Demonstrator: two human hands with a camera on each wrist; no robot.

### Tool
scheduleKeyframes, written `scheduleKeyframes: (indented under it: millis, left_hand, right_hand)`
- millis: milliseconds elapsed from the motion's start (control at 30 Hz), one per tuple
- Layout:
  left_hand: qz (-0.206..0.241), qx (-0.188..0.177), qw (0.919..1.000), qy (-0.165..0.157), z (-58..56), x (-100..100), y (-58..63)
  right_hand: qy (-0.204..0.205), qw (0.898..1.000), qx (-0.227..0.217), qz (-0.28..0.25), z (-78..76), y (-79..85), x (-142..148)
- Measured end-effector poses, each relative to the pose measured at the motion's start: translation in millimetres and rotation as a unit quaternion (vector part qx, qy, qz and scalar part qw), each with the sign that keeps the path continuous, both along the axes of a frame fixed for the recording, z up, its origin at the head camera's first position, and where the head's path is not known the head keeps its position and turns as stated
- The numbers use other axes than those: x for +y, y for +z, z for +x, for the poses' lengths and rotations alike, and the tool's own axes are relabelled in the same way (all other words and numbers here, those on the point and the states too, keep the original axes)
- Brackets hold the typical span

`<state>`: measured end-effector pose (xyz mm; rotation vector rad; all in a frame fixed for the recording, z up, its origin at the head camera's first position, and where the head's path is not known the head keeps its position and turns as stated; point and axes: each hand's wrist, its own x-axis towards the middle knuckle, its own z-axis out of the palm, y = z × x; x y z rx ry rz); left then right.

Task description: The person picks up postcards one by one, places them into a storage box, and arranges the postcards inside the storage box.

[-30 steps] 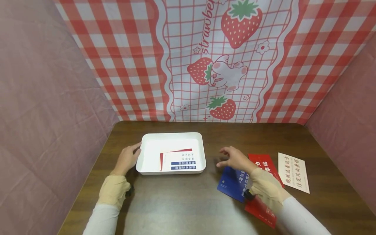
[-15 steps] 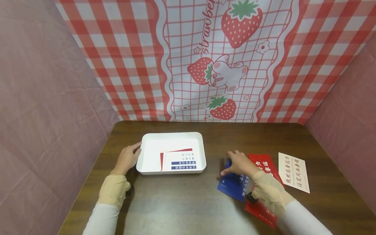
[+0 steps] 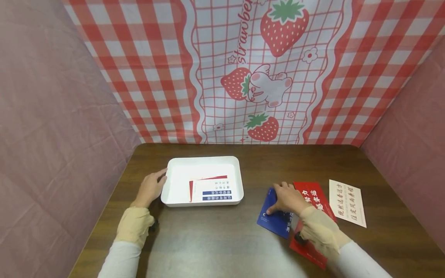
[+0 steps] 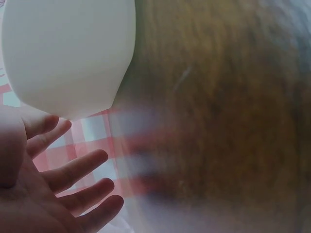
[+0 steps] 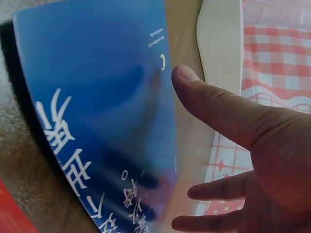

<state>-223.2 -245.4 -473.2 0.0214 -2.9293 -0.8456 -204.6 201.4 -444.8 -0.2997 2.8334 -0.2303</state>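
In the head view my left hand (image 3: 150, 188) rests at the left end of a white tray (image 3: 180, 181). The left wrist view has its fingers spread, thumb and a fingertip right at the tray's rim. Inside the tray lies a white card (image 3: 208, 189) with blue bands of writing, over a red-edged one. My right hand (image 3: 287, 199) reaches over a blue card (image 3: 271, 224) with white characters and a small moon. Its thumb overlaps the moon and its fingers reach the card's far edge. In the right wrist view the thumb and fingers are extended beside the blue card (image 5: 107, 97).
Right of the blue card lies a red card (image 3: 318, 199) with white writing. Another red card (image 3: 307, 251) is partly covered by my right wrist, and a cream card (image 3: 347, 204) lies farther right. A checked strawberry cloth (image 3: 222, 119) hangs behind the brown table (image 3: 208, 239).
My right hand has moved rightward and down over the blue card, its thumb now over the moon print. The left hand stays at the tray.
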Motion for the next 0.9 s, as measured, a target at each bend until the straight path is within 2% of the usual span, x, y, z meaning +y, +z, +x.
scheduleKeyframes:
  millis: [533, 733, 900]
  left_hand:
    - [0.002, -0.002, 1.0000, 0.001, -2.3, -1.4, -2.8]
    - [0.000, 0.002, 1.0000, 0.003, -2.3, -1.7, -2.6]
    - [-0.001, -0.006, 1.0000, 0.004, -2.6, -1.6, -3.8]
  right_hand:
    - [-0.014, 1.000, 0.001, 0.005, 2.5, -9.6, 2.0]
    - [-0.004, 1.000, 0.018, -0.002, -1.1, -11.1, 3.8]
    - [0.019, 0.998, 0.048, -0.022, -6.4, -12.1, 10.1]
